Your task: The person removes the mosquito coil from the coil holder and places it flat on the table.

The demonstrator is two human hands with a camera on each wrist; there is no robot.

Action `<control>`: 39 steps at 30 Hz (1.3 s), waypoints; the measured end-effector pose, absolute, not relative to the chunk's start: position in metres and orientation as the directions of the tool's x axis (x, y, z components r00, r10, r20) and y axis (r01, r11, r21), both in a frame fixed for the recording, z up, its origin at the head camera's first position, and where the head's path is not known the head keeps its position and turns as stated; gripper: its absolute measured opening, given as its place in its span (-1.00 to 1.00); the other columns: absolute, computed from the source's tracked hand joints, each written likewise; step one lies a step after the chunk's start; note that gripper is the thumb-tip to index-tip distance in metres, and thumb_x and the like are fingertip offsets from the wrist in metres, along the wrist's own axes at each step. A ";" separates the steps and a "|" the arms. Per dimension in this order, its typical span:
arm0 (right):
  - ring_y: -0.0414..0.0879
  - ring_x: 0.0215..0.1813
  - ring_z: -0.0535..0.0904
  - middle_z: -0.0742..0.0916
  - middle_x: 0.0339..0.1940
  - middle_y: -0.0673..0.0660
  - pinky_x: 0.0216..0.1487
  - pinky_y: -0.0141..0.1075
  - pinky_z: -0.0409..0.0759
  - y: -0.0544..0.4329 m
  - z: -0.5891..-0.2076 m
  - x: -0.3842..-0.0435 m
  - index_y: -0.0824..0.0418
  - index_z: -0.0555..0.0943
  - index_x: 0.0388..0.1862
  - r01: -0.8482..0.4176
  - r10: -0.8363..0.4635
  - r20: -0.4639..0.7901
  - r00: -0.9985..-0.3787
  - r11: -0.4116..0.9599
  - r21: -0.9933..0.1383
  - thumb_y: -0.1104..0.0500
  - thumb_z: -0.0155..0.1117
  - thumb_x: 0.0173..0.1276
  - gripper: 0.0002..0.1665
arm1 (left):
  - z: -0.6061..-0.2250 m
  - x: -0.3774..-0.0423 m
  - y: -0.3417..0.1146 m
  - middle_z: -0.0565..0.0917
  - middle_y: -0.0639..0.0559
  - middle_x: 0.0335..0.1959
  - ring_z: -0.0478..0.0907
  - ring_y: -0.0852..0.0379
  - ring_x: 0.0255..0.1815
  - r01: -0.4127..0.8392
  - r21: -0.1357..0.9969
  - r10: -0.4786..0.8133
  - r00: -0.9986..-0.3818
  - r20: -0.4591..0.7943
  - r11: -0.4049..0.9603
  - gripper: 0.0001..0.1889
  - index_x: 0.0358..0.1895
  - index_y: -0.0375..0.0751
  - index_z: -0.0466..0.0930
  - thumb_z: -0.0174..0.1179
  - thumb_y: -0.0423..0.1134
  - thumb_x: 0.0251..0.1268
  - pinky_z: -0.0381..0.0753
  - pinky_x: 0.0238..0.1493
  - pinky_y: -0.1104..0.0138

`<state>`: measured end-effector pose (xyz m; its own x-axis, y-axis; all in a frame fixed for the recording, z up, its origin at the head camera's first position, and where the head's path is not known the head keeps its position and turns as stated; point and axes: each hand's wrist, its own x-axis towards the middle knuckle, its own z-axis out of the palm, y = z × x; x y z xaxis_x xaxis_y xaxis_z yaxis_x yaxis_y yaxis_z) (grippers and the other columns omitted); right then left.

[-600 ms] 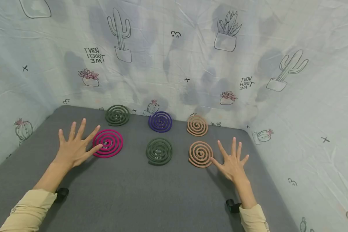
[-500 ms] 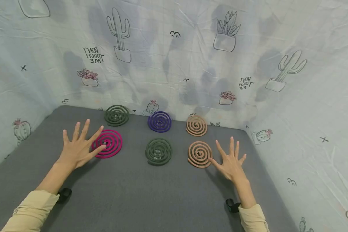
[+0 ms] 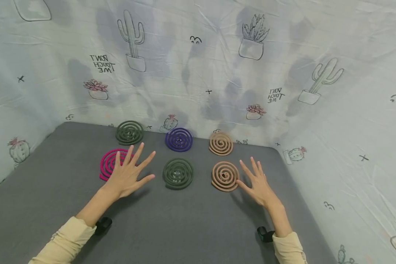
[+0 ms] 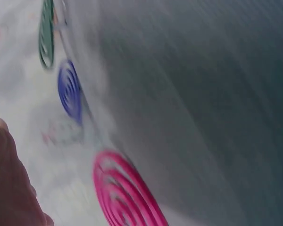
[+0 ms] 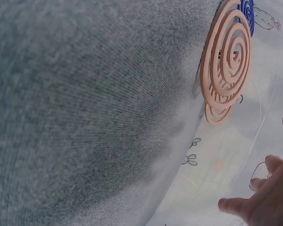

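My left hand [image 3: 127, 178], fingers spread, hovers over the front of the pink mosquito coil [image 3: 106, 165] and covers part of it in the head view. Its thumb points toward the front green mosquito coil [image 3: 178, 174]. With fingers apart and nothing held, my right hand [image 3: 259, 187] is beside the front tan mosquito coil [image 3: 225, 176], its thumb tip overlapping the coil's right rim in that view. The right wrist view shows this tan coil [image 5: 226, 59] raised at a slant past the fingers. In the blurred left wrist view the pink coil [image 4: 125, 197] is cut off at the bottom.
Behind lies a second row: a green coil [image 3: 129, 132], a purple coil [image 3: 179, 139] and a tan coil [image 3: 221, 143]. They sit near the back edge of the grey table [image 3: 184, 227]. A printed cloth [image 3: 184, 73] encloses the back and sides.
My left hand has swept right, from the pink coil's left side to across its front. The right hand stays almost in place, and the head view has shifted slightly.
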<state>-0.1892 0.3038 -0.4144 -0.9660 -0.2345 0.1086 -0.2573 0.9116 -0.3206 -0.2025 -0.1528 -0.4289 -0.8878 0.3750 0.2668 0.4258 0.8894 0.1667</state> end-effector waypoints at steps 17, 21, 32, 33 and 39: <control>0.27 0.54 -0.12 0.14 0.54 0.19 0.30 0.46 0.00 0.311 -0.409 -0.200 0.03 0.25 0.47 -0.394 -0.352 0.177 -0.919 0.804 -0.444 0.01 0.26 0.32 -0.23 | -0.425 -0.206 -0.045 -0.33 0.03 0.57 -0.34 -0.17 0.55 0.657 0.243 0.573 -0.747 0.337 0.714 -0.23 0.51 0.36 -0.24 -0.03 0.22 0.36 -0.11 0.44 -0.26; 0.26 0.51 0.04 0.29 0.48 0.24 0.31 0.39 0.11 0.313 -0.407 -0.205 0.14 0.35 0.40 -0.437 -0.386 0.207 -0.899 0.751 -0.496 0.12 0.33 0.26 -0.27 | -0.421 -0.208 -0.025 -0.25 -0.02 0.57 -0.25 -0.18 0.55 0.698 0.305 0.599 -0.714 0.363 0.648 -0.25 0.52 0.30 -0.23 -0.03 0.17 0.39 0.02 0.43 -0.22; 0.15 0.45 0.22 0.40 0.40 0.25 0.41 0.10 0.21 0.321 -0.405 -0.221 0.18 0.40 0.35 -0.293 -0.424 0.101 -0.900 0.417 -0.860 0.23 0.31 0.27 -0.35 | -0.425 -0.222 0.024 0.19 -0.14 0.47 0.20 -0.21 0.43 0.522 0.798 0.521 -0.791 0.320 0.302 -0.29 0.47 -0.03 0.13 0.23 -0.22 0.28 0.34 0.33 -0.10; 0.16 0.44 0.24 0.41 0.39 0.26 0.41 0.08 0.23 0.322 -0.405 -0.222 0.21 0.40 0.35 -0.273 -0.426 0.091 -0.900 0.389 -0.880 0.23 0.31 0.27 -0.35 | -0.427 -0.224 0.027 0.25 -0.17 0.44 0.27 -0.22 0.38 0.497 0.828 0.512 -0.798 0.319 0.259 -0.31 0.45 -0.08 0.18 0.23 -0.28 0.27 0.40 0.30 -0.06; 0.23 0.38 0.29 0.39 0.36 0.37 0.21 -0.26 0.54 0.330 -0.408 -0.229 0.38 0.35 0.34 -0.162 -0.483 0.017 -0.876 0.259 -0.952 0.29 0.27 0.29 -0.36 | -0.434 -0.234 0.042 0.44 -0.27 0.29 0.50 -0.26 0.17 0.377 0.916 0.433 -0.855 0.287 0.139 -0.46 0.30 -0.30 0.40 0.22 -0.46 0.22 0.58 0.14 0.05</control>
<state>-0.2286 0.3299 -0.4077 -0.8757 -0.4826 0.0174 -0.1616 0.2591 -0.9522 -0.2343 0.0424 -0.4340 -0.8547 0.4327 0.2867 0.3774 0.1387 0.9156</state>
